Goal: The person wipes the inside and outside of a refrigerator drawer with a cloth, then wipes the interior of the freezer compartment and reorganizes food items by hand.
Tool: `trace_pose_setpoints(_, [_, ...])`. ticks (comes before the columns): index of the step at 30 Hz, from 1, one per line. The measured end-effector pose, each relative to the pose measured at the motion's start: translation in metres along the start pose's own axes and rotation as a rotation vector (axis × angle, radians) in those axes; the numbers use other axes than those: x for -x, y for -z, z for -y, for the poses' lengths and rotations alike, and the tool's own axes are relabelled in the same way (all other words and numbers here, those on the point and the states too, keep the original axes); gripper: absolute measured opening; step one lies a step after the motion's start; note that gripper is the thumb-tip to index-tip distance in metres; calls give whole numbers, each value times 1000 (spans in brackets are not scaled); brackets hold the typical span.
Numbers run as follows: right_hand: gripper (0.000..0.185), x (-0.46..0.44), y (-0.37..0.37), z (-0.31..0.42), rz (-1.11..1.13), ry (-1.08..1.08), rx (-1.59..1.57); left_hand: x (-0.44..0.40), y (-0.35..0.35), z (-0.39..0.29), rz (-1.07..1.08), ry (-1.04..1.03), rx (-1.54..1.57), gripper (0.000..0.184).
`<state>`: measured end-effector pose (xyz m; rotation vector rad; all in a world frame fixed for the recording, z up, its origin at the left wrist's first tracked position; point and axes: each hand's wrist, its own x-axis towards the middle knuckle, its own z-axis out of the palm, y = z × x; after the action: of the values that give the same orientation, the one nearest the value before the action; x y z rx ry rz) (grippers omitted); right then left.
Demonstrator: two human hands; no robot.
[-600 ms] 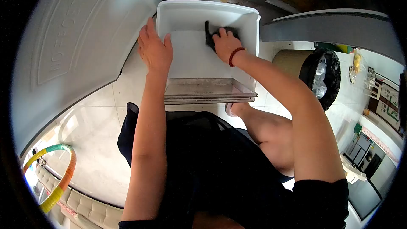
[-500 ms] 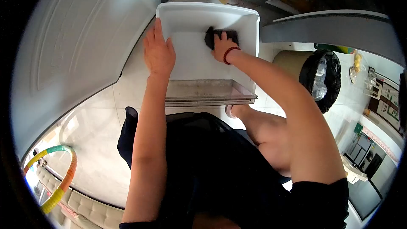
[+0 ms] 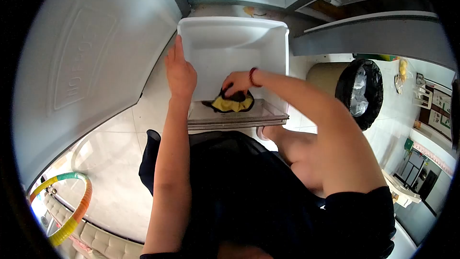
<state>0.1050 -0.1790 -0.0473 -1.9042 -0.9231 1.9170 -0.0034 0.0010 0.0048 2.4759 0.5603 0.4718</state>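
A white refrigerator door (image 3: 110,24) with raised NO FROST lettering stands open at the left of the view, above pale floor tiles (image 3: 112,148). Lower down, a hoop (image 3: 86,196) wrapped in bands of teal, orange and yellow shows near a beige tufted sofa (image 3: 103,236). Across at the right — below a grey door edge (image 3: 373,41) — sits a round trash bin (image 3: 322,74) lined with a black bag (image 3: 345,91), crumpled clear plastic (image 3: 359,98) inside.

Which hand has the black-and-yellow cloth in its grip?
The right hand, wearing a red beaded bracelet; the left hand has no cloth, no bracelet.
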Motion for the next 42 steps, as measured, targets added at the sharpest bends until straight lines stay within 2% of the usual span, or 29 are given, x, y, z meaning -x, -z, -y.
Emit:
trace_pose_setpoints(1, [38,18,5,8,14,-69,-271,1,1,1,-13,-22,20,73])
trace_pose_setpoints(3, [34,12,30,2,-307,5,310,4,1,4,-26,-41,27,74])
trace_pose_setpoints(5, [34,5,33,12,-623,38,384,2,-1,4,-37,-41,8,75])
trace_pose_setpoints(6, [46,-19,25,-1,-772,252,294,2,-2,5,-44,-59,23,75])
trace_pose_setpoints(9, [57,-48,3,20,-766,295,378,3,-2,8,-36,-72,52,75])
trace_pose_setpoints(10, [63,-43,-3,34,-615,139,594,3,1,7,-17,-47,46,76])
trace_pose_setpoints(14, [59,-70,-21,41,-530,-62,1003,6,5,4,7,-9,-31,76])
trace_pose_setpoints(18, [63,-52,-51,-6,-371,78,962,3,2,-1,19,1,-12,77])
trace_pose_setpoints(21, [65,-35,-60,-7,-266,63,1009,0,-1,2,26,9,2,76])
trace_pose_setpoints(22, [67,-39,-59,-7,-319,100,1049,0,0,1,27,1,7,76])
trace_pose_setpoints(25, [66,-78,-48,21,-708,-8,829,4,1,3,35,-6,16,75])
trace_pose_setpoints(27, [64,-116,-32,47,-782,-77,578,0,4,6,27,-29,39,74])
trace_pose_setpoints(28, [60,-102,-33,60,-747,-96,560,-3,5,8,20,-49,61,73])
trace_pose_setpoints(31, [59,-79,-38,51,-364,-78,591,0,5,5,34,-24,95,72])
trace_pose_setpoints(32, [59,-76,-57,38,-281,33,819,-1,6,3,41,-6,99,71])
trace_pose_setpoints(34, [68,-66,-78,16,-39,256,898,1,5,1,49,11,52,70])
trace_pose_setpoints(37, [60,-61,-36,40,217,-13,859,-2,5,4,18,-29,48,70])
trace_pose_setpoints(38, [41,-44,-23,40,-189,89,829,1,3,4,11,-48,65,70])
trace_pose_setpoints(39, [46,-38,-9,46,-496,125,744,1,1,4,7,-51,71,70])
trace_pose_setpoints(40, [52,-51,-4,41,-833,296,652,1,1,4,4,-53,77,70])
trace_pose_setpoints(42, [61,-86,-8,42,-841,152,698,1,1,1,17,-31,70,70])
